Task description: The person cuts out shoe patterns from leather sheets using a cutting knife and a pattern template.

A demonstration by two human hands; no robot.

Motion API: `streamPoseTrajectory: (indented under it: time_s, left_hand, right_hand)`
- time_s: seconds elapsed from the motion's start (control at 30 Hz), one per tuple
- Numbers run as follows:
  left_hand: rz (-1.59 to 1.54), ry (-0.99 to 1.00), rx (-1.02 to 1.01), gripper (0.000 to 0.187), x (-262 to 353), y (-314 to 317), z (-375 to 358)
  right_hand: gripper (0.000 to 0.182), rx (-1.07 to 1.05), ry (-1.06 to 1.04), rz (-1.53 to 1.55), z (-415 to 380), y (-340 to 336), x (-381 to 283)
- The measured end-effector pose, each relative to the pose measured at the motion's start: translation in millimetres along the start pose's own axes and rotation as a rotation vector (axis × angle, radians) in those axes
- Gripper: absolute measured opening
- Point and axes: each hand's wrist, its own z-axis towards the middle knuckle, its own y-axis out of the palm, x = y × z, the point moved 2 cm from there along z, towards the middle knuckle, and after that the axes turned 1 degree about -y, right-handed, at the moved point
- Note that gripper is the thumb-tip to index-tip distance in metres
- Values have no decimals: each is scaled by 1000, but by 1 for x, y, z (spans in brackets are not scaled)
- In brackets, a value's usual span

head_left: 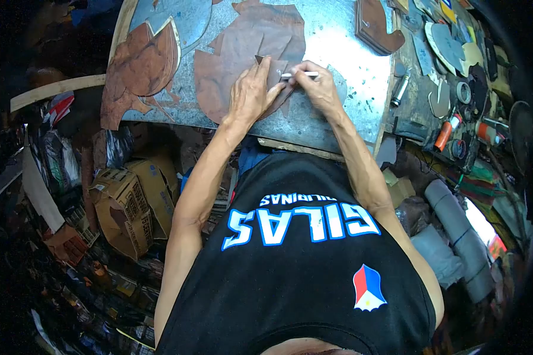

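Note:
A large, irregular brown leather sheet (225, 71) lies on the metal-topped table (343, 35) before me. My left hand (250, 92) rests flat on the leather, fingers stretched forward and thumb apart, over a smaller leather piece (275, 73). Pinched in my right hand (318, 89) is a slim white pen (312, 74). Its tip meets the smaller piece just right of my left fingers, beside a small white mark. What lies beneath my left palm is hidden.
Stacked brown leather pieces (376, 29) sit at the table's back right. More cut leather (151, 62) overhangs the left edge. On the side bench are a tape roll (463, 92) and an orange-handled tool (444, 136). A cardboard box (121, 207) stands below left.

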Motion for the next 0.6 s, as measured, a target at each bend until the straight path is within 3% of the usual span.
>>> streamPoseTrajectory:
  time_s: [0.23,0.3,0.57,0.6]
  left_hand:
    - [-134,-109,-136,48,-4,-14,5]
    - [-141,1,-105,43,-3,-13,6]
    - [-41,-15,-25,46,4,-1,1]
    - [3,4,16,46,6,-1,1]
  right_hand:
    - [22,64,61,-89,0,8,1]
    - [23,109,-83,-275,3,13,7]
    - [22,74,-67,-293,2,7,-7]
    - [22,27,20,-187,1,2,-11]
